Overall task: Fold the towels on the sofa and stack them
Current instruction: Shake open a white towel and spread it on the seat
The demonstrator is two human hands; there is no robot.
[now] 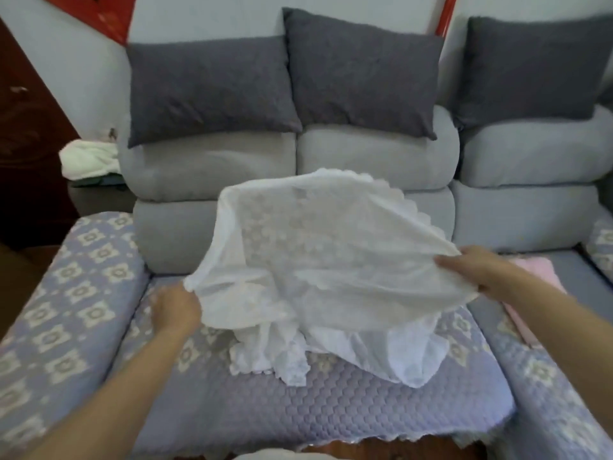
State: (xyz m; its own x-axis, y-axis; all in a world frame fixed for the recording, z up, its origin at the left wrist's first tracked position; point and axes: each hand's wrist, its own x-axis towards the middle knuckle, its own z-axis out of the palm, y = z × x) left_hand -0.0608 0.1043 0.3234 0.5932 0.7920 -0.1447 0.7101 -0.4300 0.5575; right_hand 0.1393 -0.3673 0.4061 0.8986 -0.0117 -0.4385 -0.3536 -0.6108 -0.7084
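Far to the left a white bundle lies on a dark stand beside the sofa; the sofa arm wears a purple cover with pale flower shapes. Next comes the left hand; its fingers curl round the left edge of a thin white towel (it looks lacy, with a wavy trim on top). The towel is lifted and spread out over the seat; its bottom part droops down and sits bunched on the purple seat cover. Behind it three dark grey pillows lean on the sofa back. On the right, the right hand pinches the towel's other edge, thumb on top; just past that hand a pink towel lies flat on the next seat.
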